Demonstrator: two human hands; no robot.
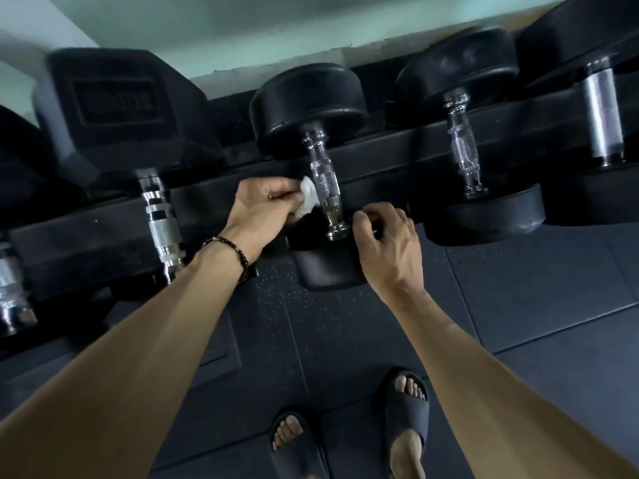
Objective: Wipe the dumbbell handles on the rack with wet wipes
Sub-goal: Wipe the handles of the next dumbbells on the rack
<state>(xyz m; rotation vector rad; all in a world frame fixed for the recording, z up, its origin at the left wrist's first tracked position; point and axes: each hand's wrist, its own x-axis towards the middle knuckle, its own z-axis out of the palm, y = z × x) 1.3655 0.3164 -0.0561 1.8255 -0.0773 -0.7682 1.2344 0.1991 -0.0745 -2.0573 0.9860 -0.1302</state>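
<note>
A person's two feet in dark slides (406, 420) stand on dark rubber floor tiles (518, 299) speckled with pale flecks, below two bare forearms reaching toward a black rack (214, 198). The left wrist wears a beaded bracelet (231, 253). The left hand (262, 209) pinches a crumpled white wet wipe (307, 198) in curled fingers and holds it against the left side of a knurled chrome handle (326, 188), near that handle's lower end. The right hand (387, 243), fingers curled, sits just right of the handle's bottom collar, gripping the edge of the near black head (328, 267) of the same dumbbell, which hangs over the rack's front rail. The dumbbell's far round head (307, 105) rests higher on the rack. To the left lies a hex-ended dumbbell (117, 112) with a banded chrome handle; another chrome handle (10, 288) shows at the left edge. To the right lie a round-headed dumbbell (461, 143) and a larger one with a thick plain handle (601, 112). A pale green wall (276, 25) stands behind the rack.
</note>
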